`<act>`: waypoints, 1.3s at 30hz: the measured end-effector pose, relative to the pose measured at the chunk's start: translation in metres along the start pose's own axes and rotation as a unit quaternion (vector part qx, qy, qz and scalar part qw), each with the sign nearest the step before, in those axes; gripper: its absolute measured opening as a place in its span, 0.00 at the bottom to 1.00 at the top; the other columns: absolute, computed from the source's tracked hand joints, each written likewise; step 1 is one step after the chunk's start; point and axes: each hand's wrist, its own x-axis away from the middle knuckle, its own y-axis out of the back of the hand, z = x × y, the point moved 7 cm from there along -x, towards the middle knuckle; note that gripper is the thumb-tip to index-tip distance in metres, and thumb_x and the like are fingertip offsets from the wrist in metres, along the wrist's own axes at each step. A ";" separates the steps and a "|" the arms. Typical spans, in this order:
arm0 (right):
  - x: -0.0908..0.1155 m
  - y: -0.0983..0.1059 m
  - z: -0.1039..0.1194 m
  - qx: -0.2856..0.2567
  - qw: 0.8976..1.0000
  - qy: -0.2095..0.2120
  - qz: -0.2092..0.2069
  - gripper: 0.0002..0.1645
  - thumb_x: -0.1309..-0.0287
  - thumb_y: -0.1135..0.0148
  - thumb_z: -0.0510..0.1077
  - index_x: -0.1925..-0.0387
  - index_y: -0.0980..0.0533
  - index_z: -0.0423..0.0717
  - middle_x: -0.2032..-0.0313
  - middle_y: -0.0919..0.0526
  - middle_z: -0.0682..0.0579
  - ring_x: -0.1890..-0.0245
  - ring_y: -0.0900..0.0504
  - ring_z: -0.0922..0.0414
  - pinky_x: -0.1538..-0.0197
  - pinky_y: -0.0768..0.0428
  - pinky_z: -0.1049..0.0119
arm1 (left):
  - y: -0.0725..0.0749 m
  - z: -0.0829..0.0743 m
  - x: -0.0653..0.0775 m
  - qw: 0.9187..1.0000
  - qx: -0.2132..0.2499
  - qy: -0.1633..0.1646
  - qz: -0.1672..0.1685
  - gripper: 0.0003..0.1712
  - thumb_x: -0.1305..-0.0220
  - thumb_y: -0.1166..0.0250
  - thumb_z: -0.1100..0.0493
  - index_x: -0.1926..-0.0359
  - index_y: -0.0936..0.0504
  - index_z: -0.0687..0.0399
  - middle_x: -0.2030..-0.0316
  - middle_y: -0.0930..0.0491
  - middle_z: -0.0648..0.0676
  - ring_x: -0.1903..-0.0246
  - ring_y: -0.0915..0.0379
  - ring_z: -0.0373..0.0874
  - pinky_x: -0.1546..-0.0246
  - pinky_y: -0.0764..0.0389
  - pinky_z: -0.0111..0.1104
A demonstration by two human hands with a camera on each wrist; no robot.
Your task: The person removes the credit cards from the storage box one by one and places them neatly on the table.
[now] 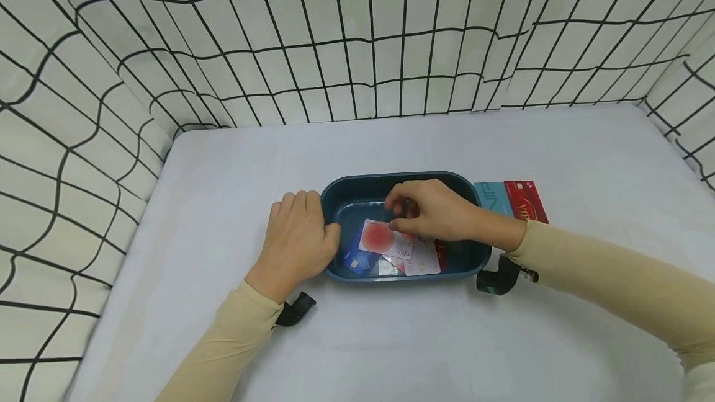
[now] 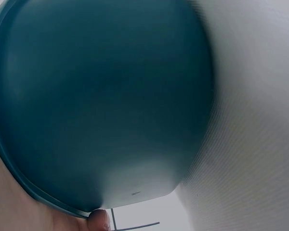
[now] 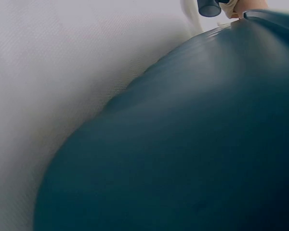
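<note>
A dark teal plastic tray [image 1: 406, 278] lies on the white table with several cards in it. My left hand [image 1: 296, 237] grips its left end at the rim. Inside, a white card with a red circle [image 1: 378, 237] overlaps a blue card [image 1: 357, 260] and a white-and-pink card [image 1: 423, 259]. My right hand [image 1: 438, 206] reaches in over the right side, fingers bent and apart from the thumb, the thumb tip right at the upper edge of the red-circle card. The tray's outer wall fills the left wrist view and the right wrist view, so no cards show there.
A teal card [image 1: 493, 197] and a red card [image 1: 526, 201] lie on the table beyond the tray's right end, partly behind my right forearm. Black wire grid panels [image 1: 385, 36] stand along the back and sides of the white table [image 1: 391, 340].
</note>
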 end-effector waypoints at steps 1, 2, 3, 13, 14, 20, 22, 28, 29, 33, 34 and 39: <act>0.000 -0.001 0.000 -0.002 1.000 0.002 -0.002 0.20 0.42 0.26 0.47 0.49 0.18 0.46 0.61 0.15 0.52 0.68 0.20 0.61 0.68 0.18 0.70 | 0.000 0.000 0.000 1.000 0.000 0.000 0.000 0.12 0.40 0.44 0.54 0.67 0.31 0.61 0.73 0.31 0.58 0.68 0.37 0.55 0.64 0.38 0.42; 0.000 -0.001 0.000 -0.007 1.000 0.003 -0.004 0.20 0.42 0.26 0.47 0.50 0.18 0.46 0.61 0.15 0.52 0.68 0.20 0.61 0.68 0.18 0.70 | 0.000 0.000 0.000 1.000 -0.001 0.000 0.000 0.12 0.40 0.44 0.54 0.67 0.31 0.61 0.73 0.31 0.58 0.68 0.37 0.55 0.64 0.38 0.42; 0.000 -0.002 -0.001 -0.011 1.000 0.003 -0.005 0.20 0.43 0.25 0.47 0.50 0.18 0.46 0.61 0.15 0.52 0.68 0.20 0.62 0.67 0.18 0.70 | 0.000 0.000 0.000 1.000 -0.001 0.000 0.000 0.13 0.40 0.44 0.54 0.67 0.31 0.61 0.73 0.31 0.58 0.68 0.37 0.55 0.64 0.38 0.42; 0.001 -0.010 -0.005 -0.029 1.000 0.006 -0.002 0.20 0.44 0.26 0.45 0.50 0.18 0.46 0.59 0.15 0.52 0.64 0.19 0.61 0.59 0.17 0.69 | -0.001 -0.001 0.000 1.000 0.002 0.000 0.001 0.12 0.40 0.45 0.55 0.68 0.31 0.61 0.73 0.32 0.58 0.67 0.37 0.55 0.64 0.38 0.42; 0.001 -0.010 -0.005 -0.032 0.999 0.007 0.000 0.20 0.44 0.26 0.44 0.50 0.18 0.45 0.59 0.15 0.52 0.64 0.19 0.61 0.58 0.16 0.69 | -0.001 -0.001 0.000 1.000 0.002 0.000 0.001 0.12 0.40 0.45 0.55 0.68 0.31 0.61 0.73 0.32 0.58 0.68 0.37 0.55 0.64 0.38 0.42; 0.001 -0.015 -0.006 -0.037 0.999 0.008 0.012 0.22 0.46 0.24 0.43 0.49 0.19 0.45 0.57 0.15 0.51 0.62 0.19 0.60 0.56 0.16 0.68 | -0.001 -0.001 -0.001 1.000 0.000 0.000 0.006 0.13 0.40 0.45 0.55 0.67 0.31 0.62 0.72 0.31 0.59 0.67 0.37 0.55 0.64 0.37 0.43; 0.001 -0.017 -0.006 -0.035 0.999 0.004 0.018 0.24 0.47 0.23 0.43 0.48 0.19 0.45 0.57 0.15 0.51 0.60 0.19 0.60 0.55 0.16 0.68 | -0.001 0.000 -0.001 1.000 0.000 0.001 0.009 0.13 0.40 0.45 0.54 0.66 0.31 0.62 0.72 0.31 0.59 0.67 0.37 0.55 0.63 0.37 0.43; -0.002 -0.020 -0.007 -0.016 0.999 -0.008 0.038 0.32 0.50 0.20 0.43 0.43 0.22 0.45 0.53 0.17 0.51 0.57 0.20 0.58 0.53 0.16 0.68 | -0.002 0.000 -0.003 1.000 0.001 0.001 0.013 0.13 0.39 0.45 0.54 0.66 0.31 0.62 0.72 0.32 0.58 0.66 0.36 0.55 0.62 0.36 0.44; -0.002 -0.021 -0.008 -0.015 0.999 -0.009 0.040 0.33 0.50 0.20 0.43 0.43 0.22 0.45 0.52 0.17 0.51 0.56 0.20 0.58 0.52 0.16 0.67 | -0.002 0.000 -0.003 1.000 0.000 0.001 0.014 0.13 0.39 0.45 0.54 0.66 0.31 0.62 0.72 0.32 0.58 0.66 0.37 0.55 0.62 0.36 0.43; -0.005 -0.023 -0.009 -0.014 0.999 -0.012 0.050 0.36 0.51 0.20 0.44 0.40 0.24 0.45 0.48 0.18 0.49 0.52 0.19 0.56 0.48 0.15 0.64 | -0.002 0.001 -0.003 1.000 0.001 0.003 0.015 0.13 0.39 0.45 0.54 0.67 0.31 0.61 0.73 0.32 0.58 0.66 0.37 0.55 0.63 0.37 0.43; -0.006 -0.023 -0.010 -0.014 0.999 -0.013 0.051 0.36 0.51 0.19 0.44 0.40 0.24 0.45 0.47 0.18 0.49 0.51 0.19 0.56 0.47 0.15 0.63 | -0.002 0.001 -0.002 1.000 0.002 0.004 0.016 0.13 0.39 0.45 0.54 0.67 0.31 0.61 0.73 0.32 0.58 0.66 0.37 0.55 0.63 0.37 0.43; -0.009 -0.026 -0.013 -0.013 0.998 -0.014 0.059 0.38 0.51 0.19 0.44 0.39 0.25 0.47 0.46 0.19 0.50 0.48 0.19 0.56 0.44 0.15 0.61 | -0.002 0.001 -0.002 1.000 0.002 0.005 0.016 0.13 0.39 0.46 0.54 0.67 0.31 0.62 0.72 0.31 0.58 0.66 0.36 0.55 0.62 0.37 0.43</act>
